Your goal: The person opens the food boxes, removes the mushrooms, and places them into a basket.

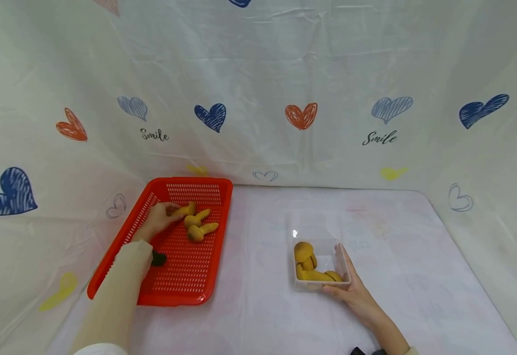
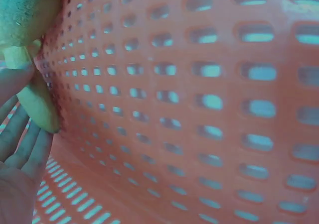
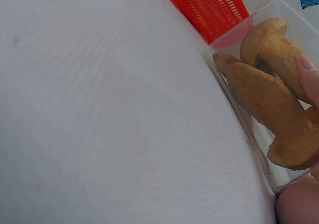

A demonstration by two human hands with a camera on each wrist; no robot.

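Inside the red plastic basket [image 1: 180, 301], my left hand [image 1: 158, 219] pinches a yellow-brown mushroom [image 1: 188, 209] between thumb and fingers. The left wrist view shows the thumb across the stem of that mushroom [image 2: 37, 102], close to the slotted wall. Two more mushrooms, one [image 1: 197, 217] just below it and another [image 1: 202, 230] nearer me, lie on the basket floor. My right hand [image 1: 356, 293] grips the right side of a clear plastic box [image 1: 300, 286] on the table. Several mushrooms lie in the box, one [image 1: 304, 252] with its cap towards the back; fingers partly cover others in the right wrist view.
A small dark green thing [image 1: 158, 258] lies in the basket beside my left sleeve, partly hidden. The white-covered table [image 1: 262, 236] extends between basket and box. Behind it hangs a white sheet [image 1: 258, 64] printed with hearts. A black object [image 1: 358, 351] shows near my right wrist.
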